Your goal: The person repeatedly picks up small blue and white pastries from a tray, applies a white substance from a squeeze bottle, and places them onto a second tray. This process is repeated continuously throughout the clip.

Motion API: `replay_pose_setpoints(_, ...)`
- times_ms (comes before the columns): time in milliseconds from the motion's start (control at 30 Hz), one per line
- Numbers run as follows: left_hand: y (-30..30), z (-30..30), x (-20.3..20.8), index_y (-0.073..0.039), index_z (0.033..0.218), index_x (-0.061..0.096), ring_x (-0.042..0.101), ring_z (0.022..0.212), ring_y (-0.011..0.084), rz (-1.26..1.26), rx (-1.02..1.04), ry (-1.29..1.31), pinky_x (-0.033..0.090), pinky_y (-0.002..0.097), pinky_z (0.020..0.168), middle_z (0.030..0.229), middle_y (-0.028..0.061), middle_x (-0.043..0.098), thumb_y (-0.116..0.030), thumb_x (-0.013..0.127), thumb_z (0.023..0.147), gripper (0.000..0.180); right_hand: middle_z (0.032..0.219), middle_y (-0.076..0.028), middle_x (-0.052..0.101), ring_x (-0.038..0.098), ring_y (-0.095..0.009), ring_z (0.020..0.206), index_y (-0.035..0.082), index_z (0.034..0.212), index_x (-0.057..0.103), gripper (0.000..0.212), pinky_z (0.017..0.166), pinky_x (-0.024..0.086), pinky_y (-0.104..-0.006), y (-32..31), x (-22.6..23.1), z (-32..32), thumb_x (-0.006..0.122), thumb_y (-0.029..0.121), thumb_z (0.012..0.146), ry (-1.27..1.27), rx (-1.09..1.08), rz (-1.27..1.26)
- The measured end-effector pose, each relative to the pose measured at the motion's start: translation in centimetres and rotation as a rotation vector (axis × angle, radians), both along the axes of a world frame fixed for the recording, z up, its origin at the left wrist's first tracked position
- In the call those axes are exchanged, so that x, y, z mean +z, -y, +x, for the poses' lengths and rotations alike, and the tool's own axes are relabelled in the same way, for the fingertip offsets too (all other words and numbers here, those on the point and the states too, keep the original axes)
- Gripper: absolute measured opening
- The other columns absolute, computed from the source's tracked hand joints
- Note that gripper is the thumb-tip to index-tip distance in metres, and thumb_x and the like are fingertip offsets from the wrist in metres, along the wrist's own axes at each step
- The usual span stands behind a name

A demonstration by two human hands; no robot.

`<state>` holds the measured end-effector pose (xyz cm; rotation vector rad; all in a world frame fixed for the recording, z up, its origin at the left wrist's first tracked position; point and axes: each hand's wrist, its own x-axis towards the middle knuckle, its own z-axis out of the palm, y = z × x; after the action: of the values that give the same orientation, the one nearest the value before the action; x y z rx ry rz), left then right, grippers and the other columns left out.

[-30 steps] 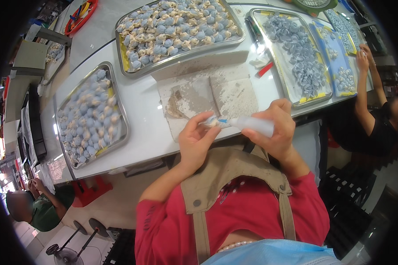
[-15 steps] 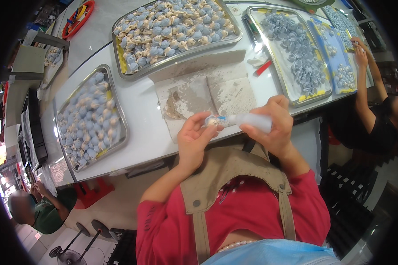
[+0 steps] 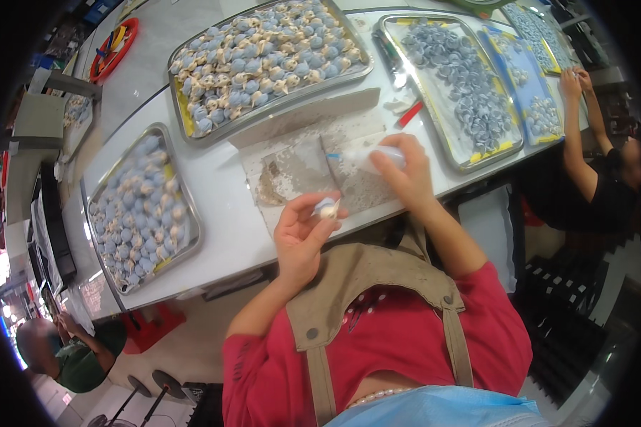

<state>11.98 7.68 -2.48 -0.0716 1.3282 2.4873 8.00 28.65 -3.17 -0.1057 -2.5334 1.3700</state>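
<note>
My left hand [image 3: 299, 240] pinches a small cream and blue-grey figurine [image 3: 327, 209] between thumb and fingers, above the near edge of a stained, unfolded cardboard sheet [image 3: 352, 112]. In my right hand [image 3: 412, 174] is a translucent squeeze bottle [image 3: 364, 158]. The bottle lies nearly level over the cardboard, its thin blue tip pointing left. A gap separates the tip from the figurine, which sits lower and nearer to me.
Metal trays of similar figurines stand at left [image 3: 192, 238] and far centre [image 3: 278, 96]. Another tray [image 3: 470, 165] holds blue-grey curled pieces, beside a blue board [image 3: 509, 92]. A red strip [image 3: 410, 114] lies near it. Other people sit at right [image 3: 573, 171] and lower left [image 3: 85, 363].
My right hand has drawn the bottle up and to the left, away from the figurine. My left hand has shifted slightly toward me, still pinching the figurine.
</note>
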Motion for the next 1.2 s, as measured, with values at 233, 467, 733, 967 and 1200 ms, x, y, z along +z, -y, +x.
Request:
replay_pose_setpoints(233, 0.1, -0.4, -0.4, -0.003, 0.118, 0.047, 0.061, 0.095, 0.0219, -0.009, -0.007, -0.002, 0.051, 0.0262, 0.076, 0.118, 0.0177, 0.056, 0.002, 0.059, 0.083, 0.037, 0.087, -0.002, 0.066, 0.055, -0.025, 0.092, 0.012, 0.082, 0.065, 0.013, 0.083, 0.034, -0.0423, -6.3, -0.4, -4.6, 0.067, 0.022, 0.074, -0.185, -0.052, 0.362)
replay_pose_setpoints(467, -0.6, -0.2, 0.3, -0.002, 0.117, 0.048, 0.061, 0.094, 0.0204, -0.029, -0.035, 0.002, 0.051, 0.0259, 0.076, 0.117, 0.0165, 0.057, 0.001, 0.059, 0.083, 0.035, 0.098, -0.004, 0.061, 0.054, -0.028, 0.094, 0.014, 0.080, 0.067, 0.008, 0.083, 0.037, -0.0445, -15.6, -1.5, -11.6, 0.063, 0.016, 0.074, -0.248, -0.301, 0.984)
replay_pose_setpoints(733, -1.1, -0.4, 0.2, -0.002, 0.116, 0.049, 0.060, 0.089, 0.0174, -0.066, -0.045, 0.037, 0.048, 0.0268, 0.077, 0.115, 0.0155, 0.058, 0.001, 0.059, 0.084, 0.034, 0.092, -0.010, 0.061, 0.058, -0.028, 0.085, 0.005, 0.096, 0.057, 0.013, 0.073, 0.045, -0.0349, -16.2, -1.8, -12.4, 0.056, 0.014, 0.086, -0.390, -0.312, 0.579)
replay_pose_setpoints(967, -1.2, -0.3, -0.6, 0.000, 0.123, 0.048, 0.057, 0.093, 0.0142, -0.087, -0.050, 0.061, 0.046, 0.0268, 0.082, 0.115, 0.0134, 0.057, 0.002, 0.060, 0.083, 0.041, 0.082, -0.005, 0.059, 0.057, -0.016, 0.076, 0.001, 0.103, 0.056, 0.019, 0.069, 0.045, -0.0289, -11.1, 0.8, -7.2, 0.055, 0.015, 0.090, -0.007, -0.105, -0.211)
replay_pose_setpoints(1200, -1.3, -0.4, -0.7, 0.001, 0.128, 0.044, 0.053, 0.102, 0.0151, -0.036, -0.113, 0.005, 0.044, 0.0291, 0.091, 0.121, 0.0115, 0.052, 0.006, 0.061, 0.079, 0.052, 0.096, -0.004, 0.060, 0.057, -0.010, 0.087, 0.003, 0.112, 0.056, 0.034, 0.072, 0.046, -0.0226, -1.4, 4.5, 1.8, 0.066, 0.001, 0.079, 0.264, 0.453, -0.285)
